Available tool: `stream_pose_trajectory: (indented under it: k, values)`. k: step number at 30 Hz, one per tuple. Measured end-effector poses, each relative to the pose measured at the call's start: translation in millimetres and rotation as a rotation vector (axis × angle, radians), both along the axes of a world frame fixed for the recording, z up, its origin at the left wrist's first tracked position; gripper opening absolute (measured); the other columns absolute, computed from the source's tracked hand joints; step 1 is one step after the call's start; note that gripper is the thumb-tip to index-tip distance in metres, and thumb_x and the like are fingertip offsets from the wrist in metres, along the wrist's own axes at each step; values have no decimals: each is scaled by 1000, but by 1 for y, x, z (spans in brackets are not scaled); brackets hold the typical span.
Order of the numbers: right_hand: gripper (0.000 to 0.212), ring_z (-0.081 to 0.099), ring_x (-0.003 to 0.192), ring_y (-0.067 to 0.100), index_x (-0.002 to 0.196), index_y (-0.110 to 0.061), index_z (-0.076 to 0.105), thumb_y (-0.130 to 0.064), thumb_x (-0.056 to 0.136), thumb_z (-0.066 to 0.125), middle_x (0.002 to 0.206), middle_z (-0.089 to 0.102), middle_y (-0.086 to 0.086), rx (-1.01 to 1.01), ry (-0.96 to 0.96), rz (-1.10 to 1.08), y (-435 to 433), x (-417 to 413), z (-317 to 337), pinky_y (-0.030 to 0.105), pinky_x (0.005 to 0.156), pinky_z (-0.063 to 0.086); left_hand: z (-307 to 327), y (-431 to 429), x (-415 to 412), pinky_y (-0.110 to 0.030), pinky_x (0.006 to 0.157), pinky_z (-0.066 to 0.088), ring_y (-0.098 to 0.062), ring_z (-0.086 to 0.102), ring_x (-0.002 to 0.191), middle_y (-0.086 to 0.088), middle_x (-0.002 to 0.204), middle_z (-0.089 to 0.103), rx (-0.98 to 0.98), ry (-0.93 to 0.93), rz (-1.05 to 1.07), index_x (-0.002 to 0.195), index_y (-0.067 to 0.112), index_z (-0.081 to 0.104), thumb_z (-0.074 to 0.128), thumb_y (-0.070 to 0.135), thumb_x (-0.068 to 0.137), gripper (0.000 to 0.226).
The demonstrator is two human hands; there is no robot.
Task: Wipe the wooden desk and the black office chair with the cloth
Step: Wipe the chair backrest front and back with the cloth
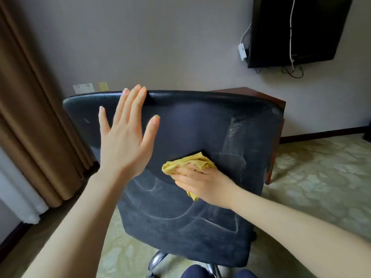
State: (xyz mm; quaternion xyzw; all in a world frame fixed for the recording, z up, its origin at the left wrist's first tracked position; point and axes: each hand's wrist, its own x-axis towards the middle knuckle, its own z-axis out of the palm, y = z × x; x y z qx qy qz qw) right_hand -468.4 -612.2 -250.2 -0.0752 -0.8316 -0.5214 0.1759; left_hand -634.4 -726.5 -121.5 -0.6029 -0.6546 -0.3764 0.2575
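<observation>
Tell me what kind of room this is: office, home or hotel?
Probably a hotel room, though I can't be certain: a wall-mounted TV with dangling cables, heavy brown floor-length curtains, patterned carpet, and a small wooden desk behind the black office chair.

A brown curtain (30, 97) hangs left of a grey wall (160, 37) bearing a black television (297, 29), above pale patterned carpet (321, 177).

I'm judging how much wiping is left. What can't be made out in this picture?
All in the head view.
The desk is almost wholly hidden behind the chair.
The seat is hidden behind the chair's own back.
The chair base is cut off by the bottom edge.
The cloth is partly covered by the right hand.
The television is cut off by the top edge.
</observation>
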Motion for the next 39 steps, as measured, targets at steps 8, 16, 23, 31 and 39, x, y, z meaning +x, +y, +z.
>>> stream_pose_trajectory:
  k: [8, 16, 23, 31, 39]
  values:
    - [50, 36, 137, 13, 129, -22, 59, -25, 80, 70, 147, 41, -4, 1, -244, -92, -4, 90, -22, 35, 115, 21, 4, -2, -9, -48, 116, -7, -5, 4, 146, 11, 159, 14, -25, -55, 62, 150, 24, 19, 18, 50, 95, 61]
    - [43, 41, 133, 15, 134, -21, 54, -5, 94, 45, 145, 46, -2, 131, 11, -54, -7, 123, 68, 34, 114, 22, 10, 1, 22, -41, 114, -13, -8, -7, 146, 9, 160, 3, 55, -37, -9, 151, 21, 19, 9, 53, 91, 69]
    - [42, 42, 134, 19, 133, -23, 56, -4, 97, 44, 142, 48, -3, 211, 271, 47, -23, 79, 142, 34, 112, 25, 5, 17, 35, -40, 113, -16, -3, -5, 145, 13, 158, 15, 109, -169, -145, 148, 25, 29, 4, 50, 91, 66]
    - [41, 44, 132, 10, 140, -21, 48, -18, 99, 47, 144, 45, -6, 238, 414, 73, -13, 32, 106, 30, 107, 30, 1, 23, 28, -46, 113, -11, -5, 5, 145, 11, 148, 31, 164, -144, -141, 139, 23, 38, 11, 41, 95, 55]
    - [49, 33, 134, 10, 143, -15, 37, -26, 96, 40, 146, 38, -6, 129, 312, -61, 1, -2, 28, 32, 114, 17, -5, 29, 41, -46, 114, -10, -10, 7, 146, 9, 147, 32, 223, -223, -107, 135, 21, 40, 18, 39, 93, 51]
